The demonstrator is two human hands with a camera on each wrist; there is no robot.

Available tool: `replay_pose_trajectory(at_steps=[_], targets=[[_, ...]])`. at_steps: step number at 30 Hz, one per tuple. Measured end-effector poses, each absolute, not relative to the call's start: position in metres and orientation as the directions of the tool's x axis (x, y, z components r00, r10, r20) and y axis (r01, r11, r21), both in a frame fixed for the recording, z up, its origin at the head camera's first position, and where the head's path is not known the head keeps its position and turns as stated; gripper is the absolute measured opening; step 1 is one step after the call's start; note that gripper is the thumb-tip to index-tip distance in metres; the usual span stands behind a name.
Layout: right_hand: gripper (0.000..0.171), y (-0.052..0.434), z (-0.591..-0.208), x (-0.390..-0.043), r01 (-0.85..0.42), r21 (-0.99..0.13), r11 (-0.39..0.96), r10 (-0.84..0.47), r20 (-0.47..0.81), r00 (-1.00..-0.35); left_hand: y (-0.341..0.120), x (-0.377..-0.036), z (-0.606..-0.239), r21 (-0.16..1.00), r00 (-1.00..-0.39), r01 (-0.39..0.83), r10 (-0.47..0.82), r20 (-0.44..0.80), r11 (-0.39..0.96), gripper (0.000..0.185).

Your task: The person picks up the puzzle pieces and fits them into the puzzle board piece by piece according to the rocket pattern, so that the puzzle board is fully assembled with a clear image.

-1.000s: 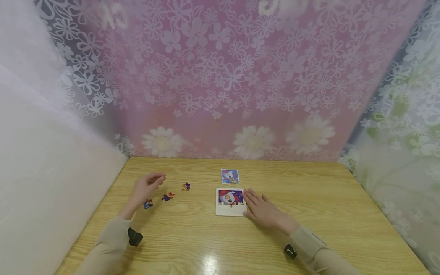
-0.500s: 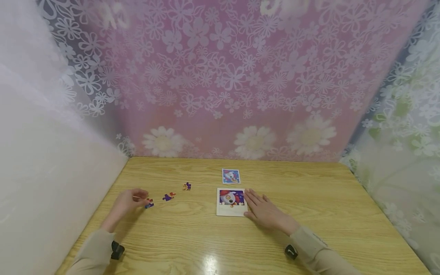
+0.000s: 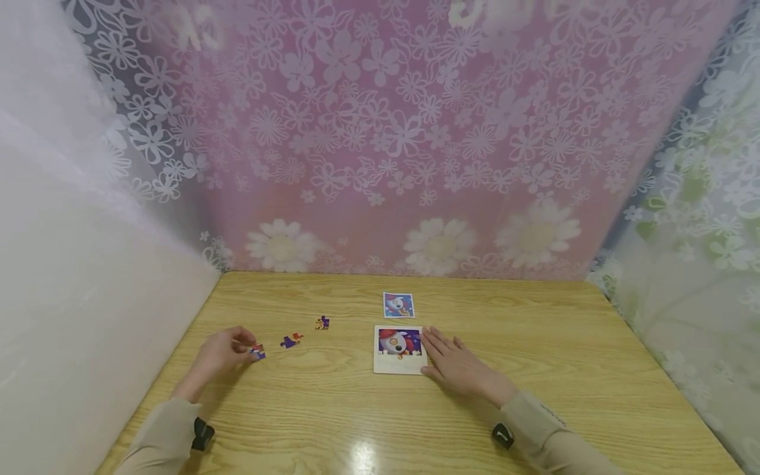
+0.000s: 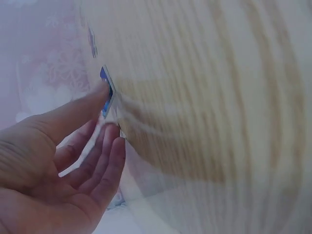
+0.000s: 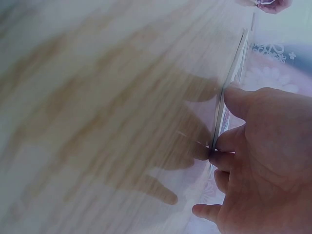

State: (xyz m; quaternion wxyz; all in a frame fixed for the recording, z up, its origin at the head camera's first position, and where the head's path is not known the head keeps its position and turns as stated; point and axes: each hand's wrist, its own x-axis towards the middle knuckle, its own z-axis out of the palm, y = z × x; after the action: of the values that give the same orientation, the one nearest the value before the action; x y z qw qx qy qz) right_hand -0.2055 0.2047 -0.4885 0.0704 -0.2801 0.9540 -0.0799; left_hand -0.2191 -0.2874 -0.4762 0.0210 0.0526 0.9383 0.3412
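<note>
— So, where's my left hand (image 3: 221,353)?

— Low on the wooden table (image 3: 534,323), thumb and fingertips pinching a puzzle piece (image 3: 257,351). The left wrist view shows that blue piece (image 4: 106,92) under the thumb.

— And my right hand (image 3: 460,367)?

— Flat, fingers straight, pressed against the right edge of the puzzle tray (image 3: 400,359). Two loose pieces (image 3: 291,340) lie between the hands, and a reference card (image 3: 398,305) sits just beyond the tray.
</note>
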Motion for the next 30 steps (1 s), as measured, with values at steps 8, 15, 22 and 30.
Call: replay_pose_trajectory(at_steps=[8,15,22,30], targets=[[0.067,0.205,-0.489,-0.206,-0.535,-0.195,0.822,-0.556,-0.076,-0.827,-0.293,-0.228,-0.481,0.702,-0.992,0.114,0.119,0.042,0.703,0.012],[0.066,0.205,-0.488,-0.205,-0.536,-0.2,0.82,-0.558,-0.07,-0.827,-0.284,-0.231,-0.474,0.746,-0.993,0.107,0.113,0.044,0.657,0.019],[0.066,0.205,-0.487,-0.205,-0.532,-0.175,0.828,-0.552,-0.089,-0.829,-0.267,-0.239,-0.464,0.78,-0.985,0.149,0.165,0.06,0.608,0.025],[0.067,0.205,-0.489,-0.206,-0.519,-0.161,0.839,-0.538,-0.104,-0.837,-0.241,-0.251,-0.455,0.808,-0.982,0.146,0.185,0.047,0.57,0.026]])
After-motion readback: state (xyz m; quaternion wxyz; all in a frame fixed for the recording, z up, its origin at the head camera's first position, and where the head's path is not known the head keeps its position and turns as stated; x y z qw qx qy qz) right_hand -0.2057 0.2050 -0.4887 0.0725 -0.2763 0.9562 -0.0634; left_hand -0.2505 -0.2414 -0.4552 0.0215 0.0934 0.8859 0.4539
